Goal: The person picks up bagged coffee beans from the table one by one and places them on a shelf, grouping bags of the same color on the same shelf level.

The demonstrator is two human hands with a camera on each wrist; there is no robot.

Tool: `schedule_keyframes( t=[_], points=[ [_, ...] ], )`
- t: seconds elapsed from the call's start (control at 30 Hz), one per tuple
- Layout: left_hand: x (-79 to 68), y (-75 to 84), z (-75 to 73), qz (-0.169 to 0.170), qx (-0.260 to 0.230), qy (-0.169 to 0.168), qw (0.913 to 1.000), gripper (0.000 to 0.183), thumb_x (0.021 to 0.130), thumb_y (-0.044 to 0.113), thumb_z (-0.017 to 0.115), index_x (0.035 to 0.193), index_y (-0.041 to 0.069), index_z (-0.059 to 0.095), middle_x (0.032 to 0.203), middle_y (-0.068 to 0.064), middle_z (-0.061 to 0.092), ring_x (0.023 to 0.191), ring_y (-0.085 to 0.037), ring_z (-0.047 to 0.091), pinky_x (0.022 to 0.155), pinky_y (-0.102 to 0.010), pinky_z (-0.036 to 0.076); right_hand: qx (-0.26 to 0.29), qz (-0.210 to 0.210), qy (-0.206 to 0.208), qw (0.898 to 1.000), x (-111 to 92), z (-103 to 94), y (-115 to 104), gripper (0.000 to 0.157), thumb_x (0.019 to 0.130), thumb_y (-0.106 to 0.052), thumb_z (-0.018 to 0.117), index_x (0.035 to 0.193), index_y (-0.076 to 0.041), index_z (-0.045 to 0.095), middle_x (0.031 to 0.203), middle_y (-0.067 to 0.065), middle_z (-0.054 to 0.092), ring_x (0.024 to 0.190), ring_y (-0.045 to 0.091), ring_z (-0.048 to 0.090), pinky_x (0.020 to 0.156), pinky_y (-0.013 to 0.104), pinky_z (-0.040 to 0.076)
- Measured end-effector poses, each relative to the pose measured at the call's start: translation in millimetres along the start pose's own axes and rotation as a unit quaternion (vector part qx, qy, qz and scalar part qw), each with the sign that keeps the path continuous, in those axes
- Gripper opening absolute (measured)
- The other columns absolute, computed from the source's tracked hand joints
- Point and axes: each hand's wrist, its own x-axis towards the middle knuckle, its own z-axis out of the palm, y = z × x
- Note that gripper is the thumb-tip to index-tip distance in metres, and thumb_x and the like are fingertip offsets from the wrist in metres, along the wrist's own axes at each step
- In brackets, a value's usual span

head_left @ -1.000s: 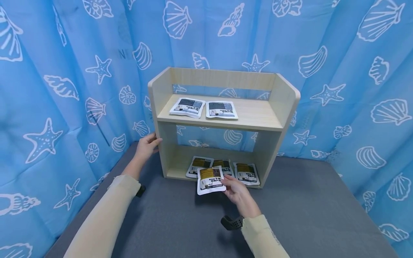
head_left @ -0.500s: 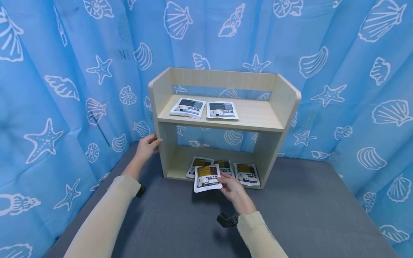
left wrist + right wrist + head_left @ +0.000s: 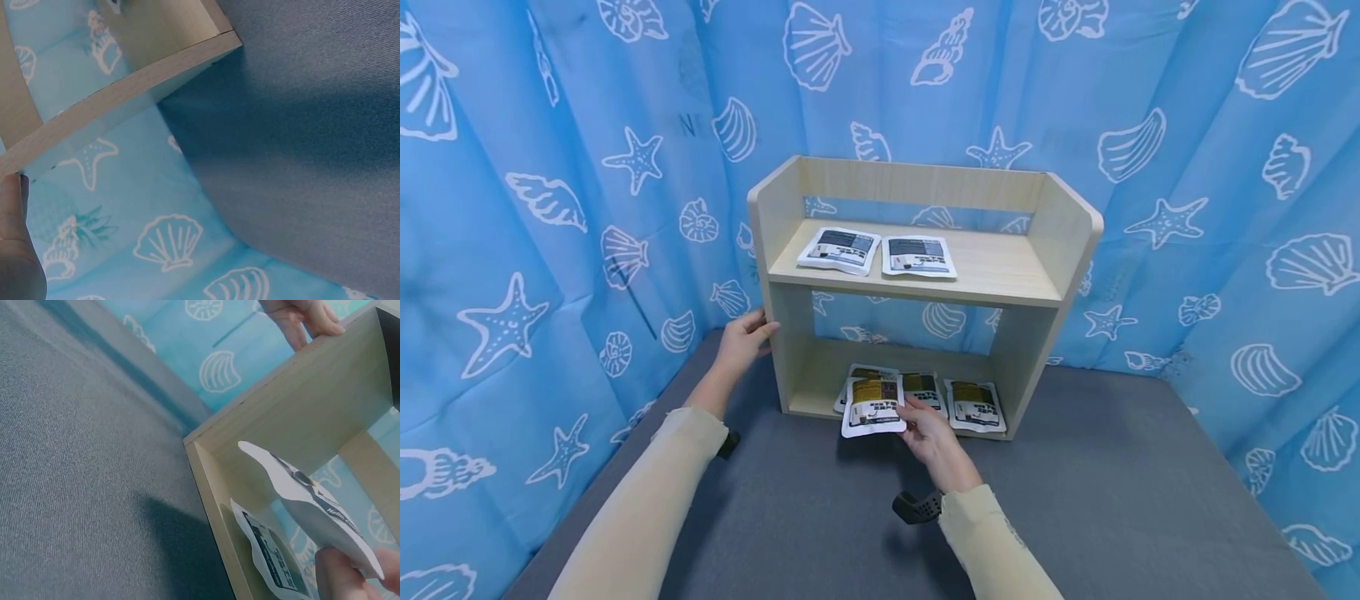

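My right hand [image 3: 931, 440] pinches a white pouch [image 3: 874, 406] with a yellow-brown and black label by its right edge. In the head view the pouch overlaps the front left of the lower shelf and a similar pouch [image 3: 852, 374] lying there. The right wrist view shows it tilted above a flat pouch [image 3: 272, 553], with fingers [image 3: 340, 575] at its near edge. My left hand [image 3: 747, 340] holds the left side panel of the wooden shelf unit [image 3: 917, 290], its thumb at the panel's front edge. Its other fingers are partly hidden behind the panel.
Two more pouches, a middle one [image 3: 925, 390] and a right one [image 3: 976, 406], lie on the lower board. On the upper board two blue-grey labelled pouches [image 3: 919, 256] lie side by side. A blue shell-print curtain [image 3: 1195, 192] hangs behind the dark grey table [image 3: 1120, 500].
My right hand has moved the pouch left and a little toward the shelf, so it covers more of the left lower pouch. The left hand has stayed at the side panel.
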Motion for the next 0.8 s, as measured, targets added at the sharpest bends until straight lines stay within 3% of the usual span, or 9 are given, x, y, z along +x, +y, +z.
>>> schedule_keyframes(
  t=[0.5, 0.8],
  points=[
    [2.5, -1.6, 0.5, 0.002, -0.004, 0.004, 1.0, 0.049, 0.102, 0.021, 0.051, 0.148, 0.007, 0.041, 0.144, -0.023, 0.044, 0.131, -0.037, 0.044, 0.101, -0.053, 0.042, 0.033, -0.015, -0.03, 0.999, 12, 10.0, 7, 0.058, 0.098, 0.014, 0.039, 0.151, 0.008, 0.017, 0.152, 0.027, 0.028, 0.138, 0.035, 0.032, 0.109, 0.038, 0.033],
    [0.6, -2.0, -0.2, 0.018, 0.004, -0.003, 0.9998, 0.048, 0.103, 0.02, 0.051, 0.147, 0.005, 0.041, 0.143, -0.025, 0.045, 0.131, -0.037, 0.044, 0.101, -0.053, 0.042, 0.042, -0.01, -0.027, 0.999, 13, 15.9, 14, 0.056, 0.099, 0.011, 0.04, 0.151, 0.007, 0.02, 0.152, 0.026, 0.028, 0.138, 0.033, 0.032, 0.109, 0.035, 0.035]
  ],
)
